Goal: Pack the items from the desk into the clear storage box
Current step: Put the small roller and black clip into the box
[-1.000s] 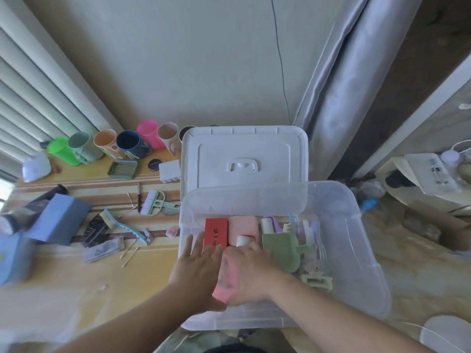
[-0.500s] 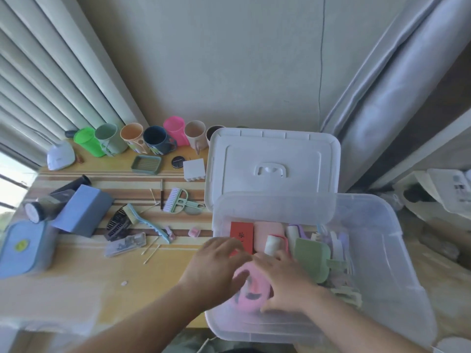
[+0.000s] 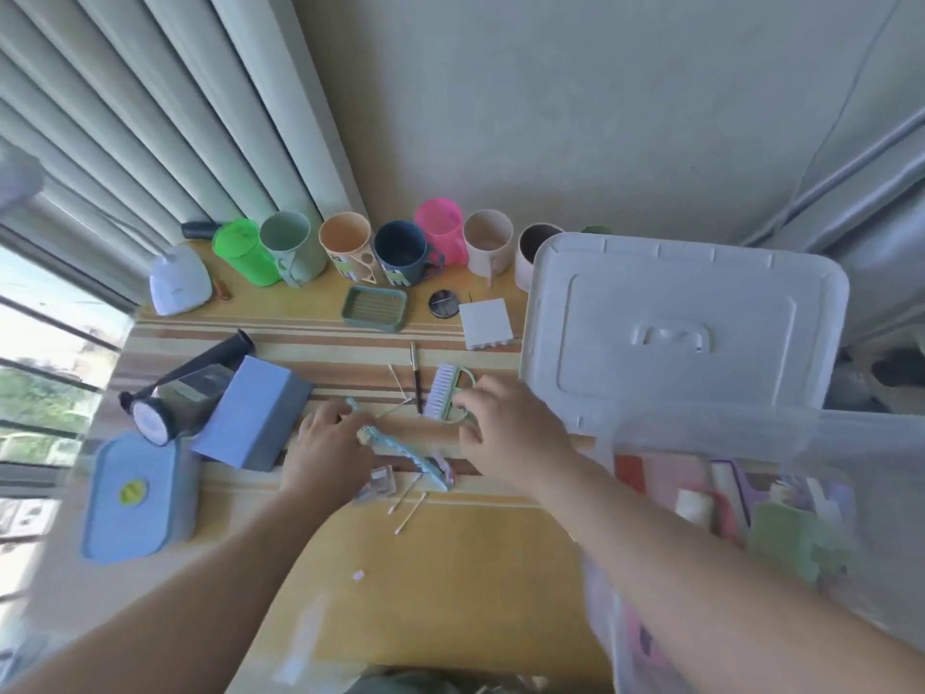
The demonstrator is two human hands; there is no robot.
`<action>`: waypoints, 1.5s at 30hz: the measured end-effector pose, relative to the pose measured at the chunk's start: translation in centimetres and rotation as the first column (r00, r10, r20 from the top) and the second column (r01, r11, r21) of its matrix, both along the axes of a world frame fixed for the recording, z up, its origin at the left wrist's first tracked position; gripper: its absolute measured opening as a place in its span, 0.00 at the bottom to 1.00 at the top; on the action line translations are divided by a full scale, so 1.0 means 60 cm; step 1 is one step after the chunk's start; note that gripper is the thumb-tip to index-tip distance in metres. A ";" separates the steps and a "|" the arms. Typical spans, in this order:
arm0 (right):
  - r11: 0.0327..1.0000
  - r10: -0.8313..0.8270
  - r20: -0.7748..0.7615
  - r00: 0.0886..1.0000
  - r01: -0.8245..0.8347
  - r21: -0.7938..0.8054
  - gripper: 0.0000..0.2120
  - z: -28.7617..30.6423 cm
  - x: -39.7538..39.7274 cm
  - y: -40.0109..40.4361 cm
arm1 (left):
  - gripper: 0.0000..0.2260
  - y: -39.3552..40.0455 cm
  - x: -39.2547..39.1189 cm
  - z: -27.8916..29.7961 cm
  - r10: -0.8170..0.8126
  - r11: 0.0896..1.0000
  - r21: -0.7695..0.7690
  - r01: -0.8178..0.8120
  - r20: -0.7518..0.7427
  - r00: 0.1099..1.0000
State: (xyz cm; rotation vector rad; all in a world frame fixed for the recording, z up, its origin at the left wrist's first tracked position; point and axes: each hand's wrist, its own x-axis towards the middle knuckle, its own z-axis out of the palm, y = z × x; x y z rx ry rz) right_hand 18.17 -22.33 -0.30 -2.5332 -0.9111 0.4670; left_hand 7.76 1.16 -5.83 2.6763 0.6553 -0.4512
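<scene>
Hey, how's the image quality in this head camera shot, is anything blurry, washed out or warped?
Head view: the clear storage box at right and both forearms smear with motion blur; the left hand and right hand are softer than the fairly crisp mugs; daylight blows out the window at left; wide-angle distortion bends the curtain folds.

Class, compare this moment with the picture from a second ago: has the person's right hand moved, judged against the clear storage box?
Yes. The right hand has left the clear storage box and moved left onto the desk, now at the small green brush.
</scene>
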 end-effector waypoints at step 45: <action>0.915 -0.345 -0.289 0.893 0.389 0.110 0.03 0.092 -0.057 -0.057 | 0.20 -0.017 0.013 0.059 0.074 0.897 -0.432 0.095 0.360 0.930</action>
